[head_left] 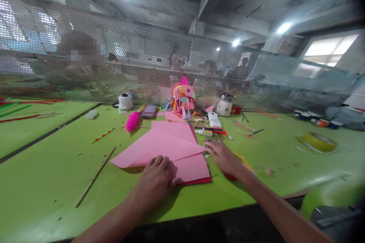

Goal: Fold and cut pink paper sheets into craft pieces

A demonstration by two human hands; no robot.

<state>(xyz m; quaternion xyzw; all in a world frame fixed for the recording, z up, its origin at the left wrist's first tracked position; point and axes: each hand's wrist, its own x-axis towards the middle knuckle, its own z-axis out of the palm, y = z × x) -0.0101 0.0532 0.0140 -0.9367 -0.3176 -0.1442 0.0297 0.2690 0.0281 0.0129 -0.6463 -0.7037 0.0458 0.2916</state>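
Observation:
Pink paper sheets lie stacked on the green table, with a darker red-pink layer showing along the lower right edge. The top sheet is skewed, and its left corner lifts slightly off the table. My left hand, with a ring on one finger, presses on the lower edge of the sheet, its fingers curled and closed on it. At the sheet's right corner my right hand has its fingers closed in a pinch on the paper. Beneath that hand and wrist lie partly hidden red and yellow items.
A wooden stick and pink yarn bundle lie left. Behind the paper stands a colourful tasselled craft piece. A glue bottle, white power strip and yellow tape roll are rightward. A perforated screen borders the table.

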